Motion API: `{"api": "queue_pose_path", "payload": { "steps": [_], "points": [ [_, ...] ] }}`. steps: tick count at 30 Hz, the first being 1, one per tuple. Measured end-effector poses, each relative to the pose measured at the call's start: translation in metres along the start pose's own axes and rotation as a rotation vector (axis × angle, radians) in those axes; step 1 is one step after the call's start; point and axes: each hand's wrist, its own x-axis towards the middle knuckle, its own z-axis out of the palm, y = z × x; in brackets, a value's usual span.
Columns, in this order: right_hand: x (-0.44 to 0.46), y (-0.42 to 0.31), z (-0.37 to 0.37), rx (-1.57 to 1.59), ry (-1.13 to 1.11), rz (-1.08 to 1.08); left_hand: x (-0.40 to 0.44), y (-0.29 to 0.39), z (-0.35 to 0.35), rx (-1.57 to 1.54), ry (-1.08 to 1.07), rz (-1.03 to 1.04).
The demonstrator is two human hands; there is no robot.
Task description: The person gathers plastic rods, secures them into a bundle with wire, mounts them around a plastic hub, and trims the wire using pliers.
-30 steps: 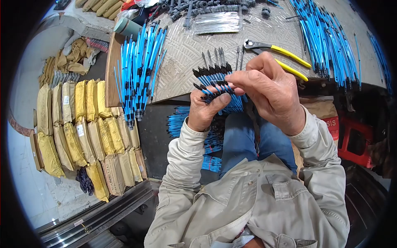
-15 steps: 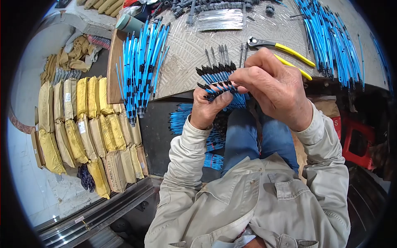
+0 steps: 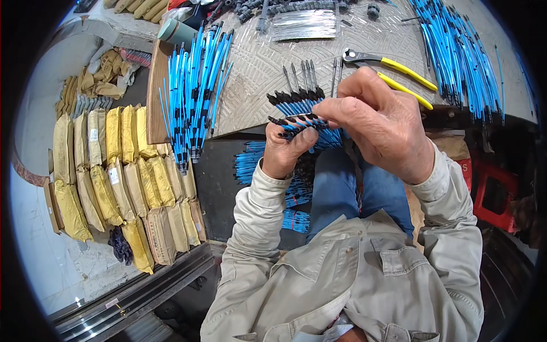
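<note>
My left hand (image 3: 284,151) is closed around a bundle of thin blue rods with black ends (image 3: 297,108), held above my lap at the table's front edge. The thumb presses across the front of the rods, and dark thin tips stick up from some of them. Closed in a pinch, my right hand (image 3: 384,122) is at the bundle's right side. A thin silvery strip (image 3: 299,115) crosses the rods and runs toward its fingertips; the fingers hide its end. Behind the right hand lie end-cutting pliers with yellow handles (image 3: 407,71).
Piles of blue rods lie on the table at the left (image 3: 196,85) and right (image 3: 456,57). At the back is a stack of silvery strips (image 3: 305,25) near dark fittings (image 3: 245,11). Tied blue bundles (image 3: 296,220) rest below. Yellow and brown packages (image 3: 114,134) fill the left floor.
The bundle has tilted slightly and shifted a little left. My right hand has moved very slightly and stays pinched at its side. The left hand keeps its hold.
</note>
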Motion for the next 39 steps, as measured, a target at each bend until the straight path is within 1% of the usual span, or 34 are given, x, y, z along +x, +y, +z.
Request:
{"api": "queue_pose_path", "payload": {
  "steps": [6,11,14,17,20,21,24,29,32,37,39],
  "points": [
    [0.006,0.005,-0.003,-0.032,-0.055,-0.081,0.001,-0.001,-0.007,0.072,-0.043,0.02],
    [0.005,0.007,-0.001,-0.024,-0.072,-0.077,0.001,0.001,-0.001,0.079,-0.052,0.03],
    [0.002,0.008,0.003,0.044,-0.04,-0.065,0.0,0.002,-0.001,0.078,-0.05,0.03],
    [0.002,0.006,0.001,-0.004,-0.056,-0.048,0.0,0.0,-0.001,0.066,-0.062,0.024],
    [0.003,-0.001,-0.005,-0.054,-0.066,-0.044,0.001,-0.009,0.001,0.133,0.02,0.167],
    [0.004,-0.004,-0.006,-0.076,-0.07,-0.048,0.0,-0.009,-0.001,0.135,0.018,0.166],
    [0.004,-0.003,-0.007,-0.082,-0.076,-0.047,-0.004,-0.007,-0.01,0.076,-0.062,0.038],
    [0.003,0.005,-0.003,-0.033,-0.067,-0.048,-0.003,-0.012,-0.012,0.129,0.006,0.047],
    [0.002,0.007,-0.002,-0.024,-0.066,-0.047,-0.003,-0.011,-0.01,0.083,0.012,0.019],
    [0.001,0.004,0.002,-0.002,-0.067,-0.033,-0.003,-0.011,-0.016,0.193,-0.051,0.028],
    [-0.001,0.001,0.004,0.005,-0.063,-0.025,-0.002,-0.01,-0.012,0.201,-0.065,0.091]
  ]
}}
